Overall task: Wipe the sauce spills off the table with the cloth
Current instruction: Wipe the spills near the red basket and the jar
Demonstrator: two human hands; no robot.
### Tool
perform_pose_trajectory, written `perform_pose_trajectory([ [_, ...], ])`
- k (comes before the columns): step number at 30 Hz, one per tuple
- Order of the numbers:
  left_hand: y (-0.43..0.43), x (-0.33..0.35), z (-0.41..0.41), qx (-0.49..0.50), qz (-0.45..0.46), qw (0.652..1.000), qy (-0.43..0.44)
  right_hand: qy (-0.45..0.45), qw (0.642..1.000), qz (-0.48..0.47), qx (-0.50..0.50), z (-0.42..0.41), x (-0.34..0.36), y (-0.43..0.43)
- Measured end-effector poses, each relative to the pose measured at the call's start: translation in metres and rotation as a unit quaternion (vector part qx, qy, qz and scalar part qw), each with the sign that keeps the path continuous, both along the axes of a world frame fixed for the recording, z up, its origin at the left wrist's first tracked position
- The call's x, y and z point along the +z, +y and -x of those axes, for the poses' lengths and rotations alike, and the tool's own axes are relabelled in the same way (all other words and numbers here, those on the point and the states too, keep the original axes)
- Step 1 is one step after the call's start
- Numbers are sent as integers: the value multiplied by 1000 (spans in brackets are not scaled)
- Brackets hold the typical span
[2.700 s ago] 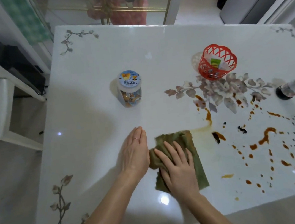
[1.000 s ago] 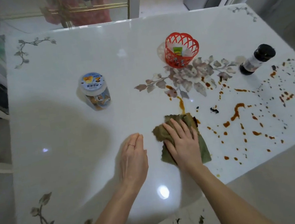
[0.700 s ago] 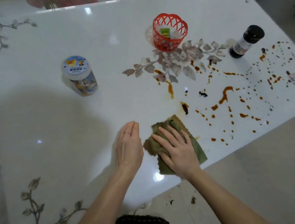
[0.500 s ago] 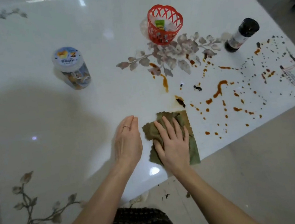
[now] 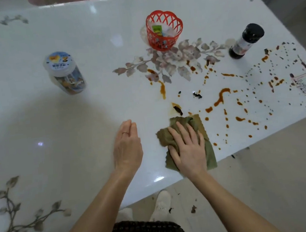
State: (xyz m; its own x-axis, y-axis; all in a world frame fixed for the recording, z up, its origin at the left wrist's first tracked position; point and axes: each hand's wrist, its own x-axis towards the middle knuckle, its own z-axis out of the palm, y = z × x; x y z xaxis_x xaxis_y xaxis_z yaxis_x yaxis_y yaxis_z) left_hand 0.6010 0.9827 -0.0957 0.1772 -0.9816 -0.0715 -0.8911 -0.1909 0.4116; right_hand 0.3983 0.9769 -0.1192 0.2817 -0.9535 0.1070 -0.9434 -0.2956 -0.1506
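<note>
Here, lower centre of frame, my right hand (image 5: 188,150) lies flat and spread on the cloth (image 5: 197,124), pressing rather than clutching it; my left hand (image 5: 127,148) rests open on the table (image 5: 72,125), holding nothing. The sauce spills (image 5: 221,96) fan out to the right. Risks as I judge them — a wide sweep could smear the sauce thinner, push drips off the near edge, or knock the dark bottle (image 5: 245,41) at upper right.

White table (image 5: 32,115) with leaf prints, green cloth (image 5: 194,128), sauce spills (image 5: 221,96), lidded jar (image 5: 65,73), red basket (image 5: 165,31), dark bottle (image 5: 246,41)
</note>
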Motion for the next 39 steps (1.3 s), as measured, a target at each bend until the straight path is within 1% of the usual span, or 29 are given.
perform_pose_trajectory([
  [2,-2,-2,9,21,6,1000,-3,-10,996,-3,93,12,-2,16],
  [4,-5,-3,14,36,11,999,-10,-3,979,-6,205,41,-1,14],
  [5,-6,-4,14,41,11,999,-14,3,972,-5,233,57,-1,5],
  [6,-6,-5,14,42,9,999,-14,9,972,-1,237,72,-1,-6],
  [9,-6,-4,16,36,5,999,-26,12,988,-6,154,107,0,-34],
  [12,-7,-4,18,43,-2,998,-38,-15,996,-4,89,101,-1,-30],
  [14,-8,-3,19,47,-8,998,-38,-37,994,-1,99,81,-3,-14],
  [17,-8,0,21,53,-14,998,-38,-37,981,-7,190,60,-6,2],
  [19,-8,1,23,56,-16,998,-34,-35,968,-12,249,61,-5,-10],
  [21,-8,0,22,60,-14,998,-30,-26,961,-16,276,66,-5,-31],
  [22,-8,-1,21,63,-12,997,-30,-24,964,-18,263,69,-4,-42],
  [24,-7,-5,20,61,-13,998,-32,-34,981,-26,188,73,-3,-55],
  [26,-4,-9,20,62,-18,998,-29,-52,990,-31,126,67,-2,-49],
  [27,-3,-11,20,63,-15,998,-28,-59,991,-31,113,61,-3,-39],
  [31,-7,-7,16,61,-9,998,-20,-75,983,-14,169,26,-1,-11],
  [36,-4,-6,15,56,-8,998,-9,-73,978,16,193,-20,-4,-43],
  [37,-4,-6,14,55,-7,998,-2,-70,980,18,186,-22,-5,-56],
  [39,-4,-7,12,52,-10,999,3,-72,989,13,128,-16,-4,-79],
])
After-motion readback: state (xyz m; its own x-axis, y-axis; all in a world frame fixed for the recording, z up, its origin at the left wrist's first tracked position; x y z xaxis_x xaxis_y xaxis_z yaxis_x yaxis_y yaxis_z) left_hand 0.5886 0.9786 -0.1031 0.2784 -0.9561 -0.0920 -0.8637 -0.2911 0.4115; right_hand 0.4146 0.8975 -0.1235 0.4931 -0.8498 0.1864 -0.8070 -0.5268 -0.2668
